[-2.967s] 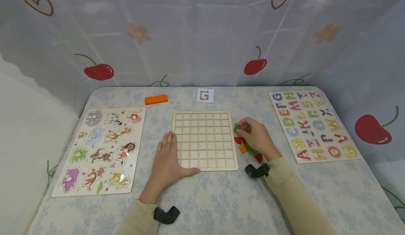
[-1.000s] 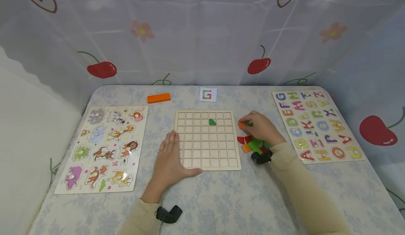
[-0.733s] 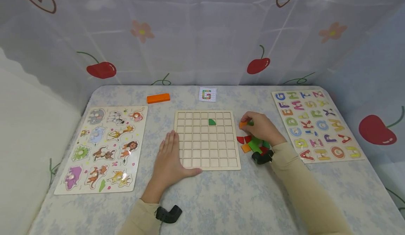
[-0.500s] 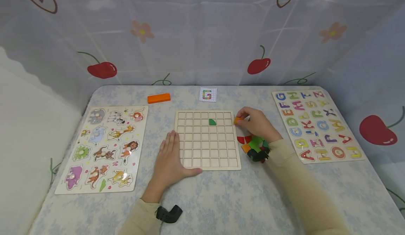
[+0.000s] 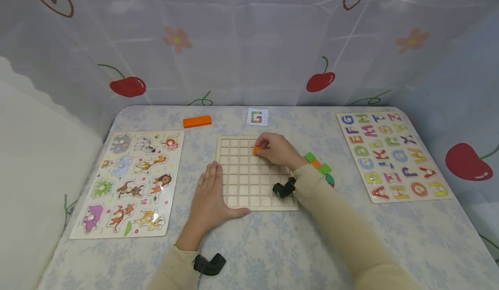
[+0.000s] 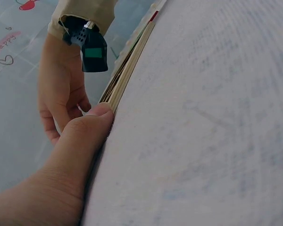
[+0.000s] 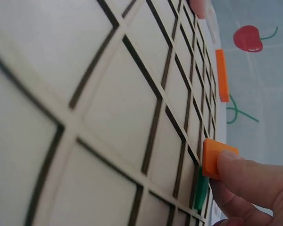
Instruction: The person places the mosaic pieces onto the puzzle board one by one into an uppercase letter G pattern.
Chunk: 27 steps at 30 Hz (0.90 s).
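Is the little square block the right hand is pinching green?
No, the right wrist view shows the right hand pinching a flat orange square block.

With our right hand [image 5: 278, 151], we pinch an orange tile [image 5: 256, 151] over a gridded wooden board [image 5: 243, 179], our left hand [image 5: 209, 200] touching its left edge. An animal puzzle [image 5: 130, 185] lies left, an alphabet puzzle [image 5: 393, 158] right.

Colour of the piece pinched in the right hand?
The piece in the right hand is plain orange; the right wrist view shows it best.
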### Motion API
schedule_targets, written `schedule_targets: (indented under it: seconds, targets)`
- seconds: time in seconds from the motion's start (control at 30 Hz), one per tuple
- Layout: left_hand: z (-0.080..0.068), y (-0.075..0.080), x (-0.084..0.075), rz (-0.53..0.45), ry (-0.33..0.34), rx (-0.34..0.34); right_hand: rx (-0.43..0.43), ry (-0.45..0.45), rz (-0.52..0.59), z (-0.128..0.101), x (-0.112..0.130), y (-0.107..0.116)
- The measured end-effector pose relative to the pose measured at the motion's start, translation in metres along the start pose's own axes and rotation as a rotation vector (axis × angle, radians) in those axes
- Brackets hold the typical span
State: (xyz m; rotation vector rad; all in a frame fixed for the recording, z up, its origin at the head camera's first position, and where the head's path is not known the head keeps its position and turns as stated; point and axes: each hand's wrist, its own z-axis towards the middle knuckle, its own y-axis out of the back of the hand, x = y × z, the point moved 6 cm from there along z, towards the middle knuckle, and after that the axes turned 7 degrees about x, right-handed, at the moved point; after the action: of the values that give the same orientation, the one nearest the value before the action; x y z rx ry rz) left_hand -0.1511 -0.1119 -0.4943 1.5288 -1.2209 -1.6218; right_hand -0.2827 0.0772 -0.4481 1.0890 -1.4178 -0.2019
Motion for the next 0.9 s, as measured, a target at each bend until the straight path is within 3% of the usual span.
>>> schedule_targets:
  seconds: [0.63,0.9]
  targets:
    - [0.000,0.000,0.001,0.011,0.003,0.004,-0.010,-0.016,-0.164,0.002,0.010,-0.011]
    - [0.000,0.001,-0.001,0.004,0.000,-0.004,0.010,-0.006,-0.181,-0.015,0.002,0.003]
